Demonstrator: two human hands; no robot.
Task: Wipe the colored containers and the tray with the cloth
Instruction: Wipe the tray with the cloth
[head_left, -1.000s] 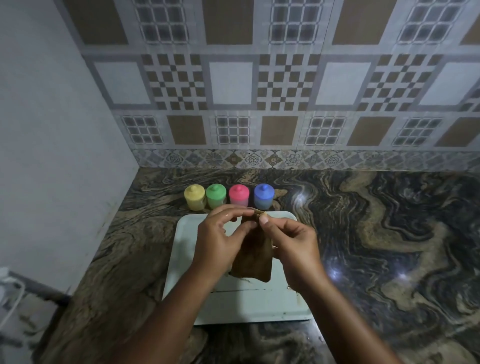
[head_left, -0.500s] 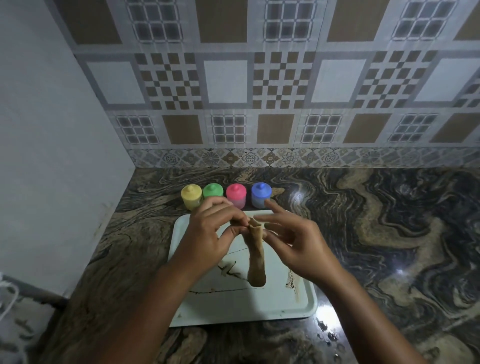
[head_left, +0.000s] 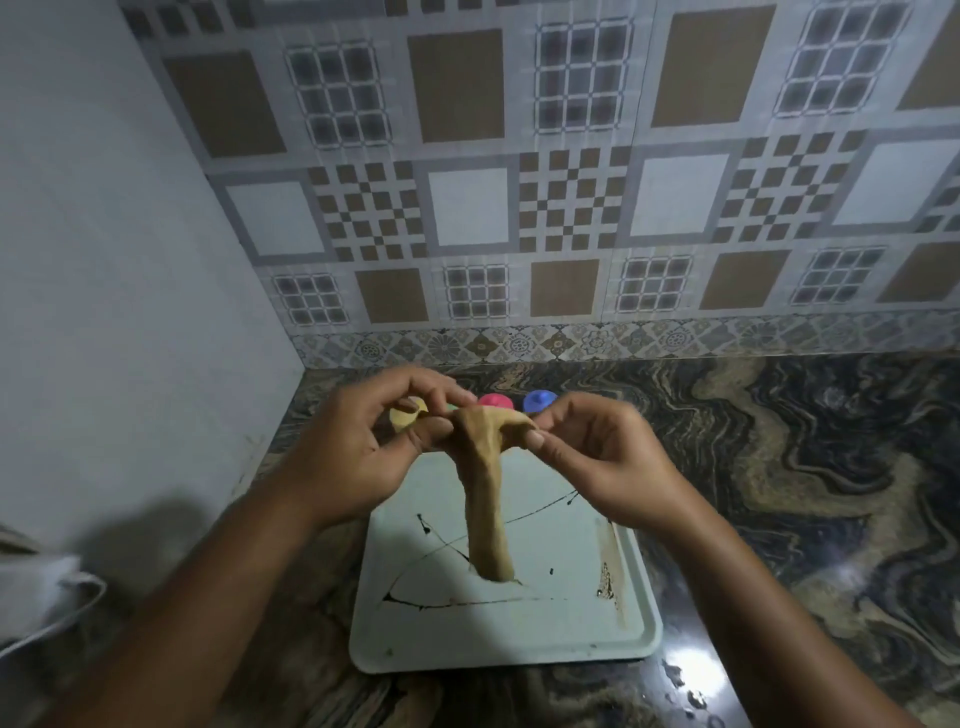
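The left hand (head_left: 358, 447) pinched one upper corner of the brown cloth (head_left: 485, 499) between thumb and fingers, and the right hand (head_left: 597, 462) pinched the other upper corner in the same way. Both hands were raised above the far end of the tray (head_left: 519, 644). The cloth hung down between them as a narrow, twisted strip. Its lower end seemed to touch the tray floor, but the view does not settle this.

The pale tray lay on the marbled counter (head_left: 779, 467), in front of the containers, and had thin dark streaks (head_left: 447, 551) across it. The containers stood in a row toward the back left corner of the counter, near the tiled wall (head_left: 519, 208). The yellow container (head_left: 408, 413), the pink container (head_left: 494, 401) and the blue container (head_left: 539, 401) showed partly behind the fingers.
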